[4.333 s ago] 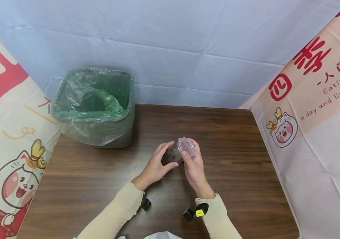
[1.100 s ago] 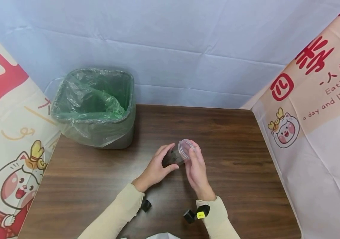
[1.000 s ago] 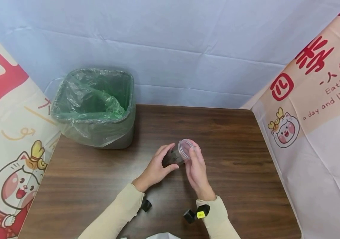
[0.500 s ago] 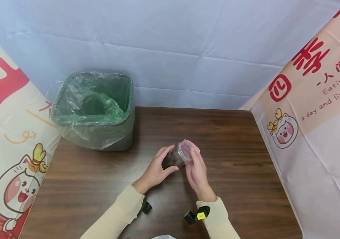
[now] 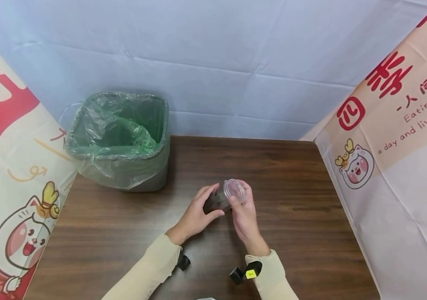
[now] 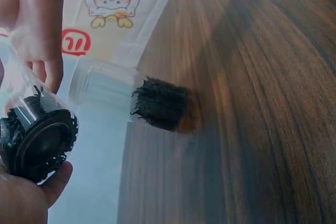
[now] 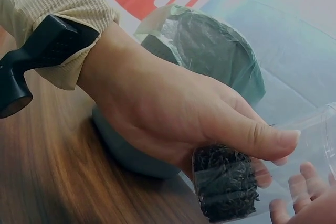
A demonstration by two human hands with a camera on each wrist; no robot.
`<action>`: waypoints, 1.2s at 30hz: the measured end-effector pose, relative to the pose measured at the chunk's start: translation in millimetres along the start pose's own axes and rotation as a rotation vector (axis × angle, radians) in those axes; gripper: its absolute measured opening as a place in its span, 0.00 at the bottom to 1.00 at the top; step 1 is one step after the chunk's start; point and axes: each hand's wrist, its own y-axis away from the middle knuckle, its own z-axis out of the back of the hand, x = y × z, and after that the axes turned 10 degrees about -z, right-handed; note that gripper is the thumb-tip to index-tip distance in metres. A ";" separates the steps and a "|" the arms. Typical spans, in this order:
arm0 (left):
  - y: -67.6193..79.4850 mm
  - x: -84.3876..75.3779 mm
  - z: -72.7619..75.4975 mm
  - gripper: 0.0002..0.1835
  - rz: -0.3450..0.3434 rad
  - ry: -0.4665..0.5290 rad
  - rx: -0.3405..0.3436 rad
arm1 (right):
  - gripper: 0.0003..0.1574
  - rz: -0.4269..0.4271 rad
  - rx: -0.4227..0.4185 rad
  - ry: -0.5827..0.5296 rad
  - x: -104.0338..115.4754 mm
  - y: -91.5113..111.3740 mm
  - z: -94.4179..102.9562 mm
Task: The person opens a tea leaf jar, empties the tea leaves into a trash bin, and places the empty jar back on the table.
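A clear plastic jar (image 5: 219,200) is held tilted just above the table, with dark, dry, leaf-like shreds gathered at its base end. My left hand (image 5: 194,216) grips that end from the left; its fingers wrap the jar wall in the right wrist view, over the dark shreds (image 7: 223,182). At the clear, ringed end (image 5: 234,189), my right hand (image 5: 244,212) pinches the rim with its thumb on the near side. Whether that ring is a separate lid I cannot tell. The jar's round base (image 6: 44,142) faces the left wrist camera, where a second jar-like image also shows, perhaps a reflection.
A grey bin (image 5: 153,179) with a translucent green bag (image 5: 119,171) folded over its rim stands at the table's back left. Brown wood-grain table (image 5: 281,216) lies around both hands. A pale cloth wall (image 5: 213,62) closes the back, and printed banners stand left and right.
My right thumb has shifted from the outer part of the ringed end down to its near edge. The left hand keeps its hold. The head view has tilted slightly upward.
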 end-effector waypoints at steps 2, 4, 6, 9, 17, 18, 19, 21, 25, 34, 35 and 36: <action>0.6 0.2 -0.4 0.42 -0.001 0.003 -0.003 | 0.40 -0.004 -0.008 0.006 -0.8 0.0 -0.1; 1.2 0.5 -0.4 0.42 0.001 0.001 -0.001 | 0.38 -0.012 -0.011 0.007 -1.3 0.2 0.2; 1.9 0.7 -0.3 0.42 0.002 0.008 0.000 | 0.36 -0.020 -0.010 0.008 -1.7 0.5 0.9; 2.3 1.5 -0.2 0.42 0.004 0.017 0.007 | 0.34 -0.024 0.001 0.015 -1.8 1.0 2.1; 3.0 3.4 -0.7 0.41 -0.007 0.037 0.008 | 0.28 -0.009 0.062 0.037 -0.9 0.6 6.2; 3.0 3.5 -0.7 0.41 -0.007 0.038 0.008 | 0.28 -0.008 0.068 0.037 -0.8 0.4 6.7; 2.8 3.6 -0.7 0.41 -0.006 0.039 0.007 | 0.28 -0.005 0.074 0.036 -0.8 -0.1 7.1; 2.5 4.0 -0.8 0.41 -0.006 0.043 0.005 | 0.27 -0.004 0.084 0.041 -0.6 -0.7 8.3; 2.4 3.7 -1.2 0.41 -0.002 0.044 -0.002 | 0.26 -0.021 0.103 0.039 0.2 -1.3 9.7; 3.3 3.9 -2.1 0.41 0.002 0.031 -0.006 | 0.31 -0.053 0.104 -0.032 2.6 -0.6 5.8; 3.0 3.7 -2.0 0.41 -0.002 0.031 -0.005 | 0.31 -0.052 0.101 -0.050 3.0 -0.5 4.7; 2.8 4.1 -2.2 0.41 -0.010 0.026 -0.005 | 0.30 -0.052 0.097 -0.067 3.2 -0.3 3.7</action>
